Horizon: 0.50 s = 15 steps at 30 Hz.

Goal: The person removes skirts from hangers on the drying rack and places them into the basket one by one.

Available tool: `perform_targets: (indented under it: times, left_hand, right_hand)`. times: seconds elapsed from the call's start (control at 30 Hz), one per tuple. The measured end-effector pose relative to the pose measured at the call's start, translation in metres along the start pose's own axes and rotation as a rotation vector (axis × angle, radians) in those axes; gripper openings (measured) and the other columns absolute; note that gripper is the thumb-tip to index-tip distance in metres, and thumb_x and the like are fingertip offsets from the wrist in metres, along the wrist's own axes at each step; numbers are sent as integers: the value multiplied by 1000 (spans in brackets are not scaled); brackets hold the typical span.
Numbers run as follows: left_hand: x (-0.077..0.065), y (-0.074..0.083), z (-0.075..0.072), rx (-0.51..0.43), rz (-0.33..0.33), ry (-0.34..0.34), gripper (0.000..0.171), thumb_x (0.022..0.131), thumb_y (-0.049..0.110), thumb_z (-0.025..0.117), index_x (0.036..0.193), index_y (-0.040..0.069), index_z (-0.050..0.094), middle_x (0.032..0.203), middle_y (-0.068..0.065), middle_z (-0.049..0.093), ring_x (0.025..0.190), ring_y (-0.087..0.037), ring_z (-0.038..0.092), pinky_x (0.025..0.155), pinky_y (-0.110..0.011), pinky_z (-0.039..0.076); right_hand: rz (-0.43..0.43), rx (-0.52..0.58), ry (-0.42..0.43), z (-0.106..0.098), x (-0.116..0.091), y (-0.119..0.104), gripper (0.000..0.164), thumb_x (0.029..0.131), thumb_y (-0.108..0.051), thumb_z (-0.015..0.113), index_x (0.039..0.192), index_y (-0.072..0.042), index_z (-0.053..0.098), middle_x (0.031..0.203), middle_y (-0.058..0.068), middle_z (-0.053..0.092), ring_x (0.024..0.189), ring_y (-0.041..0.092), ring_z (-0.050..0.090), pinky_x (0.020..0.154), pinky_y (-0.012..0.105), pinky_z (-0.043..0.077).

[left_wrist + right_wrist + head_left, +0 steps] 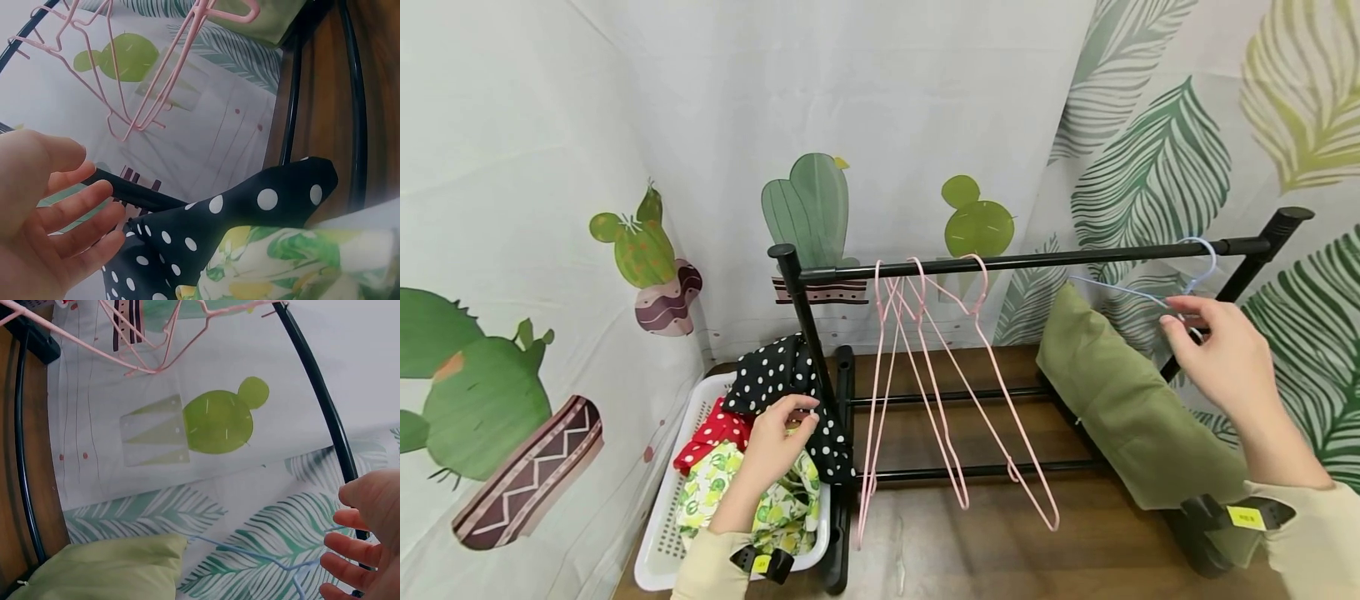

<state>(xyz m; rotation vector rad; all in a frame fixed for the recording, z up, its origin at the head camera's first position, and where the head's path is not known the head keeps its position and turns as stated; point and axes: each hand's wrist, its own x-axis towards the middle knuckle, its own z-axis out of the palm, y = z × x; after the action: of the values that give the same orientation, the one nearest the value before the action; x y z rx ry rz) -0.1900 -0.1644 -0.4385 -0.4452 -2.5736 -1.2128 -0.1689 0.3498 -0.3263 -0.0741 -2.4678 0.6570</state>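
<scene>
My left hand (777, 435) is over the white basket (658, 500), its fingers loosely bent and holding nothing. Black polka-dot cloth (771, 375), red dotted cloth (718, 433) and lemon-print cloth (707, 483) lie in and over the basket. At the rack's right end, my right hand (1225, 354) is beside a blue hanger (1202, 262) hooked on the bar, fingers relaxed and bent; in the right wrist view nothing shows in its grip. Against the hanger's left arm, an olive-green, cushion-like item (1120, 400) slants down; how it is attached is hidden.
A black rack carries a horizontal bar (1060, 260). Several pink hangers (925, 375) dangle from its left half. Lower rails (955, 397) run above the wooden tabletop (1000, 550). Behind stands a cloth backdrop (700, 83) printed with cacti and leaves.
</scene>
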Motion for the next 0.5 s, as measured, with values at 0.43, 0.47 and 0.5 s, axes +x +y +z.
perform_targets:
  times: [0.43, 0.47, 0.5]
  left_hand:
    - [0, 0, 11, -15, -42, 2, 15, 87, 12, 61, 101, 10, 65, 98, -2, 65, 83, -10, 60, 74, -28, 52]
    - [0, 0, 11, -19, -40, 0, 15, 87, 12, 61, 102, 10, 65, 98, -3, 65, 83, -11, 60, 74, -27, 52]
    - [0, 0, 12, -22, -41, -4, 15, 87, 12, 61, 102, 10, 65, 98, -3, 65, 83, -11, 61, 74, -27, 52]
  right_hand:
    - [96, -59, -85, -2, 7, 19, 44, 94, -26, 43, 126, 3, 49, 117, 27, 49, 104, 42, 43, 75, 55, 30]
    - [103, -62, -95, -2, 8, 20, 45, 94, -27, 43, 126, 4, 48, 118, 27, 48, 105, 43, 43, 75, 55, 30]
    - [109, -66, -105, -2, 8, 22, 45, 94, -27, 42, 127, 4, 48, 119, 27, 48, 105, 43, 43, 75, 55, 30]
